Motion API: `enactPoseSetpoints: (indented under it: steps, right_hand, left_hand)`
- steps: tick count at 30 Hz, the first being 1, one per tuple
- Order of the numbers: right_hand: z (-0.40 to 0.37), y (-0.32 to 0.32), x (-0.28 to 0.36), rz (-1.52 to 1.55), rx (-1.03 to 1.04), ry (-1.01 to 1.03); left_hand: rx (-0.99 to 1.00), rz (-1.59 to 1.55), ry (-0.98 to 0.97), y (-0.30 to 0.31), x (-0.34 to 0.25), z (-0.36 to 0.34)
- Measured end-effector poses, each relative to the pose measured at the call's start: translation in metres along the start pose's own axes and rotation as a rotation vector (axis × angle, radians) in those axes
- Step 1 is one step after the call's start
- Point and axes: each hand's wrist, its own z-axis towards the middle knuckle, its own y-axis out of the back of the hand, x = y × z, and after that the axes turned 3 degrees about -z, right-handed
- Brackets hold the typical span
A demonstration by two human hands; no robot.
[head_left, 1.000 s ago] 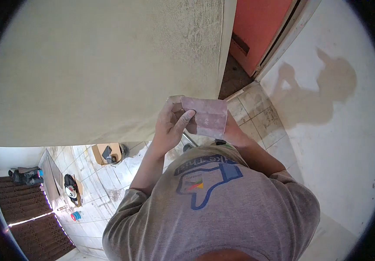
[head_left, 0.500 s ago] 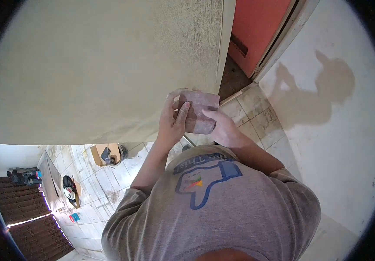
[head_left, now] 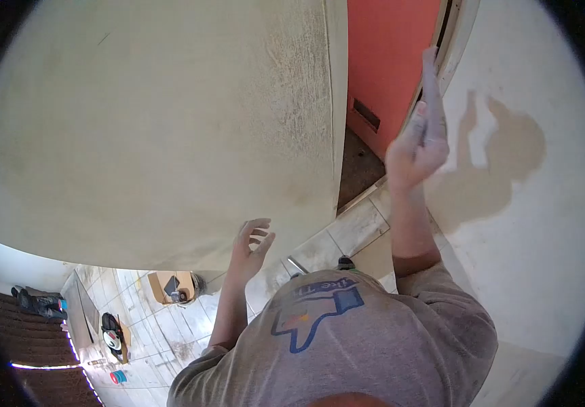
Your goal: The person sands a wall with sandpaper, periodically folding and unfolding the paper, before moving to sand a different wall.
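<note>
My right hand (head_left: 416, 152) is raised in front of the door frame. Its thumb presses toward a folded sheet of sandpaper (head_left: 431, 88), which appears almost edge-on as a thin greyish-mauve strip. The other fingers are mostly hidden behind the sheet. Lower down, my left hand (head_left: 252, 245) hangs in front of the pale wall panel (head_left: 157, 136) with fingers apart and curved, holding nothing. Dust whitens its fingertips. A rough, scuffed band runs along the panel's right edge.
Beyond the panel edge stands a red door (head_left: 391, 61) with a dark slot. On the tiled floor are a cardboard box (head_left: 163, 288) with items inside, a black-and-white power tool (head_left: 111, 336) and a blue-and-red round object (head_left: 117, 376). A white wall (head_left: 537, 271) borders the right side.
Both hands were together on the sandpaper. My left hand has let go and dropped down and left, while my right hand has carried the sheet up and right. The view has shifted slightly.
</note>
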Motion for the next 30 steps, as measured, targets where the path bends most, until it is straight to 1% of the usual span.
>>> enactPoseSetpoints:
  steps: [2,4,6,7,8,9,10,12,14,16,18,19,20,21,23,24,25,27,28,30]
  right_hand:
    - [-0.008,-0.025,-0.004,0.024,0.057,0.199]
    - [-0.056,-0.049,-0.019,0.078,0.635,0.058]
    - [-0.133,-0.08,-0.052,-0.048,0.487,0.257]
    - [-0.183,-0.083,-0.081,-0.054,0.536,0.238]
    - [-0.217,-0.074,-0.104,-0.061,0.578,0.225]
    - [-0.225,-0.054,-0.106,-0.057,0.671,0.167]
    - [-0.236,-0.034,-0.108,-0.053,0.769,0.103]
    - [-0.287,-0.012,-0.135,-0.117,0.952,-0.213]
    - [-0.346,0.003,-0.197,-0.289,1.334,-0.651]
    - [-0.354,0.017,-0.21,-0.277,1.213,-0.953]
    - [-0.344,0.022,-0.222,-0.069,0.588,-1.037]
    - [-0.302,0.014,-0.203,-0.106,0.464,-0.806]
    - [-0.231,-0.002,-0.16,-0.14,0.345,-0.584]
    - [-0.169,-0.015,-0.126,-0.254,0.311,-0.394]
    - [-0.073,-0.035,-0.08,-0.193,0.302,-0.139]
    - [-0.044,-0.039,-0.062,-0.086,0.34,-0.041]
    - [-0.024,-0.046,-0.048,0.018,0.364,0.055]
    - [-0.007,-0.068,-0.025,-0.129,0.471,0.121]
    - [-0.011,-0.074,-0.016,-0.217,0.543,0.137]
    - [-0.031,-0.09,-0.014,-0.242,0.446,0.102]
  left_hand:
    - [-0.008,-0.018,-0.001,0.0,0.002,0.001]
    - [-0.032,-0.015,-0.025,-0.004,0.0,-0.001]
    - [-0.065,0.014,-0.08,-0.008,-0.002,-0.001]
    - [-0.06,0.012,-0.087,-0.009,0.0,-0.002]
    - [-0.056,0.011,-0.103,-0.01,0.005,-0.001]
    - [-0.051,0.008,-0.124,-0.012,0.009,0.002]
    - [-0.053,-0.008,-0.083,-0.014,0.013,0.003]
    - [-0.044,-0.024,-0.036,-0.015,0.02,0.009]
    - [-0.024,-0.041,0.021,-0.018,0.021,0.003]
    - [-0.008,-0.051,0.05,-0.016,0.02,0.008]
    - [-0.03,-0.098,0.075,-0.015,0.013,0.018]
    - [-0.041,-0.118,0.096,-0.013,0.011,0.019]
    - [-0.024,-0.114,0.068,-0.01,0.019,0.024]
    - [0.052,-0.036,0.03,-0.009,0.007,0.025]
    - [0.177,0.118,-0.085,-0.007,-0.029,0.041]
    - [0.334,0.206,-0.025,-0.005,-0.035,0.048]
    - [0.385,0.168,0.006,-0.001,-0.037,0.054]
    - [0.506,0.095,0.078,0.014,-0.036,0.062]
    - [0.486,0.063,0.108,0.025,-0.036,0.063]
    - [0.446,0.048,0.269,0.049,-0.019,0.066]
